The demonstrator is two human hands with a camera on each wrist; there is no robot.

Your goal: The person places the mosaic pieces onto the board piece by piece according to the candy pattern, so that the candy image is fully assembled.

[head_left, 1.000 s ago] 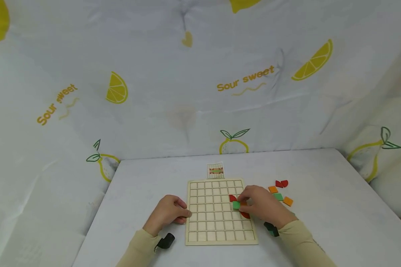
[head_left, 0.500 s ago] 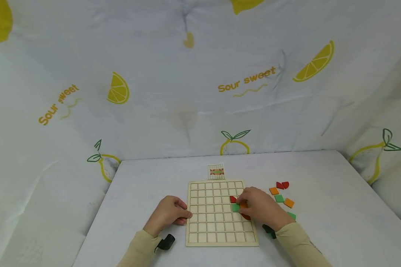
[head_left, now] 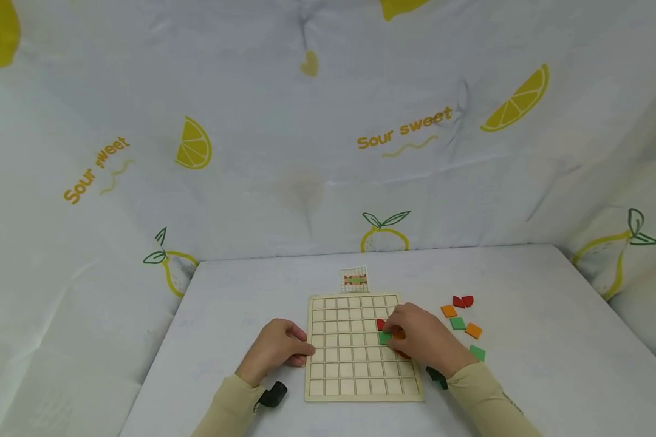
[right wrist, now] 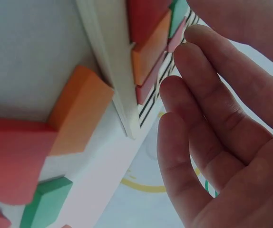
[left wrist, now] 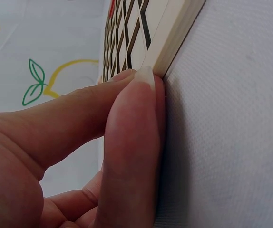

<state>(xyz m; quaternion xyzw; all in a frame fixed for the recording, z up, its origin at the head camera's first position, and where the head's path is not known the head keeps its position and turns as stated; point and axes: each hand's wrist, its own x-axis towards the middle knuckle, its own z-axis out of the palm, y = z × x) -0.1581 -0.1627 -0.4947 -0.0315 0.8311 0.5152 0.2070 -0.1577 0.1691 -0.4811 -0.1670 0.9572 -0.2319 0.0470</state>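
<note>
lying by right hand [head_left: 429, 337], green tile [head_left: 384, 338]

I see a dark-gridded, pale wooden board [head_left: 353, 368]; at right, flat red, orange and green tiles [head_left: 449, 311]; far, a yellow-lemon-patterned white cloth [head_left: 251, 200].

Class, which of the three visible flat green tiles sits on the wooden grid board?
The flat green tile just left of the right hand; the other two lie off the wooden grid board, on the white tabletop.
</note>
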